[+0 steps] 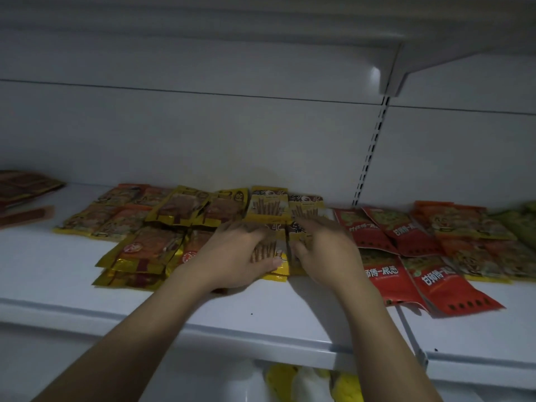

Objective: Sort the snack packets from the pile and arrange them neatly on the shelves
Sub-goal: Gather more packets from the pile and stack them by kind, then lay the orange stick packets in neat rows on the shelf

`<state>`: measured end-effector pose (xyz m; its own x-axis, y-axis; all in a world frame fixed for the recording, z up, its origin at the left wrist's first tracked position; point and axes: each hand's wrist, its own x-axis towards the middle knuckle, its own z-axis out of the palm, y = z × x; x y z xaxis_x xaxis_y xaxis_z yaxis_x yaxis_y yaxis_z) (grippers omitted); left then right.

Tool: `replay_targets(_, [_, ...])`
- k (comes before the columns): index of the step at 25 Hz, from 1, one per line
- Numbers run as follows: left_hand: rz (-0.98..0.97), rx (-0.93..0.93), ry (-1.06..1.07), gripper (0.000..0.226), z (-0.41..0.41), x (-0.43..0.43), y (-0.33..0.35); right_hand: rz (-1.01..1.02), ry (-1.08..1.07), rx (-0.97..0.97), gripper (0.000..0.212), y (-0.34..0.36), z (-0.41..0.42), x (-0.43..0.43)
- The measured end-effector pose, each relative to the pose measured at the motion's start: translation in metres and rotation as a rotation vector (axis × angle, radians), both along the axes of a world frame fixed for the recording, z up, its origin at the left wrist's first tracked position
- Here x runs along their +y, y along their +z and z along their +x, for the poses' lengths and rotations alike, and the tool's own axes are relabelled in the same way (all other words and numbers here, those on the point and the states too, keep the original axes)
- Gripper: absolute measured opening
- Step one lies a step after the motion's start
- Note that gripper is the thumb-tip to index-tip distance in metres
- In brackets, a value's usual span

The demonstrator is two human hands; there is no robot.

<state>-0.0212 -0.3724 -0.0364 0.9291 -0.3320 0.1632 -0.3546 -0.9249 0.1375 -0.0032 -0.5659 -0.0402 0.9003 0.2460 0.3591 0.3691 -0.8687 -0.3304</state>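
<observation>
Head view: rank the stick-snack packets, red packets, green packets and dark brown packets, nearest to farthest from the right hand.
1. stick-snack packets: under the right hand, touched by its fingers.
2. red packets: just to its right.
3. green packets: far right, at the picture's edge.
4. dark brown packets: far left, at the opposite edge.

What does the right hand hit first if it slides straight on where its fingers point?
Likely the back row of yellow stick-snack packets, just beyond the right hand; behind them the shelf's back panel. Depth is unclear.
</observation>
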Motion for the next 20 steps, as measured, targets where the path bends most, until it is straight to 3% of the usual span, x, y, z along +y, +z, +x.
replay_targets(8, [0.005, -0.086, 0.312, 0.052, -0.037, 0.051, 0.009, 0.001, 0.270, 0.035, 0.060, 0.015, 0.001, 0.064])
replay_targets(12, [0.024, -0.079, 0.464, 0.064, -0.076, 0.093, 0.010, 0.042, 0.419, 0.086, 0.063, 0.024, -0.012, 0.118])
replay_targets(20, [-0.070, -0.123, 0.713, 0.059, -0.169, 0.199, 0.014, -0.055, 0.647, 0.077, 0.065, 0.036, -0.059, 0.246])
